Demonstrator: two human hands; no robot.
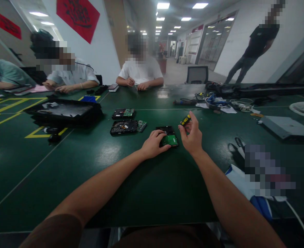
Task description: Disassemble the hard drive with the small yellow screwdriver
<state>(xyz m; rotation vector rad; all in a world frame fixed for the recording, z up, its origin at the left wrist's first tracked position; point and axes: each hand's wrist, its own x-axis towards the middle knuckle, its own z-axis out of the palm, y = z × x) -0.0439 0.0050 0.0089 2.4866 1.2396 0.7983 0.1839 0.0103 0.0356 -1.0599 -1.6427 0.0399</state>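
Note:
A hard drive (170,140) with a green circuit board on its upper face lies on the table in front of me. My left hand (155,143) grips it from the left, fingers across its top and thumb at the near edge. Just to the right of the drive, my right hand (192,134) is raised and closed around a black-and-yellow screwdriver (186,120). Its handle shows at the fingertips; I cannot make out the tip. Left of my hands lie a second hard drive (123,127), a loose circuit board (142,125) beside it, and a third hard drive (123,113) behind.
A black tray (64,109) stands at the left on the green table (131,193). Cables (213,101) lie at the back right, near a grey metal box (288,126). A blue-and-white packet (241,175) is by my right forearm. People sit across the table; another person stands farther back.

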